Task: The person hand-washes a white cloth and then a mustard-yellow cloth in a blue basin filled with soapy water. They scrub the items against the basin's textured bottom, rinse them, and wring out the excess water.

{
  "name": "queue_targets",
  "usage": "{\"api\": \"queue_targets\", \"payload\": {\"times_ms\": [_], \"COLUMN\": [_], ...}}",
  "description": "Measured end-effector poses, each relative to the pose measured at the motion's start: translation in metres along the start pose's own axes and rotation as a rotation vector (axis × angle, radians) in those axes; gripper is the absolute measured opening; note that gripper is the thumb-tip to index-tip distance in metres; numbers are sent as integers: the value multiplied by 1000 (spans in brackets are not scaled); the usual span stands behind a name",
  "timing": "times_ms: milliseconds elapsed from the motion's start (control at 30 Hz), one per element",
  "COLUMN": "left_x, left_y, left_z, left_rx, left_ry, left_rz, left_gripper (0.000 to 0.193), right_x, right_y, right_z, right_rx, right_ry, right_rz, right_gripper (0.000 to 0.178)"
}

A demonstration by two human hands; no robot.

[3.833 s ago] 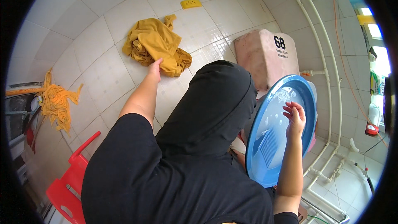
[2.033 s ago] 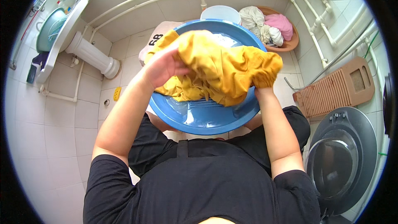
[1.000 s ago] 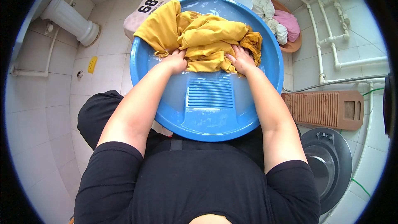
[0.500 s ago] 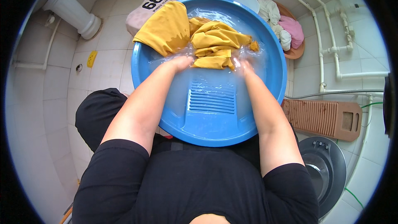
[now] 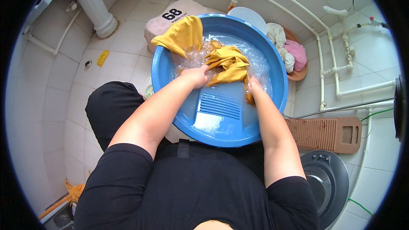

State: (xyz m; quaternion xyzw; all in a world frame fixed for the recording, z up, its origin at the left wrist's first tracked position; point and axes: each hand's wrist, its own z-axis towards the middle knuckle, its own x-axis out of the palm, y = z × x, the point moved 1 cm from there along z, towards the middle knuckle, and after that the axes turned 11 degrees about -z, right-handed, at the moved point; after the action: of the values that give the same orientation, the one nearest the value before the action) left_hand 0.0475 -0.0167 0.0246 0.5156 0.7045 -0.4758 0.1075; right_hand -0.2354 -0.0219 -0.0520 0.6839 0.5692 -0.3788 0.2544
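At centre frame: one round blue wash basin (image 5: 272,115), resting on the person's lap, with a ribbed scrubbing panel (image 5: 218,105) moulded into its floor and shallow soapy water in its upper half.

In the basin: one yellow garment (image 5: 226,61), wet and bunched at upper centre, with one corner draped dry over the upper-left rim.

Left hand (image 5: 197,76): fingers curled, pressing into the left edge of the yellow garment at the waterline. Right hand (image 5: 253,85): partly under water, closed on the garment's lower right fold; the exact finger grip cannot be made out through the ripples.

Upper left of the frame: white basin pedestal (image 5: 94,6) on the tiled floor (image 5: 55,85); a small yellow block (image 5: 102,58) lies on the tiles just below it.

Above the basin: pink stool (image 5: 170,17), touching the rim.

Upper right: brown bowl (image 5: 298,70) holding white and pink laundry (image 5: 289,51).

Right of centre: brown washboard (image 5: 326,134), lying flat.

Lower right: dark round lid (image 5: 328,183).
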Motion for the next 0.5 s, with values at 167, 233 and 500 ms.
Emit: {"api": "queue_targets", "payload": {"times_ms": [167, 233, 500], "left_x": [11, 8, -16], "left_y": [7, 12, 13], "left_z": [-24, -39, -56], "left_rx": [144, 89, 183], "left_ry": [-37, 66, -42], "left_rz": [95, 141, 219], "left_gripper": [58, 60, 37], "right_x": [54, 21, -105], "right_y": [-61, -40, 24], "right_z": [51, -6, -120], "right_rx": [-372, -349, -312], "right_ry": [-179, -40, 39], "right_rz": [319, 370, -567], "right_gripper": [49, 51, 40]}}
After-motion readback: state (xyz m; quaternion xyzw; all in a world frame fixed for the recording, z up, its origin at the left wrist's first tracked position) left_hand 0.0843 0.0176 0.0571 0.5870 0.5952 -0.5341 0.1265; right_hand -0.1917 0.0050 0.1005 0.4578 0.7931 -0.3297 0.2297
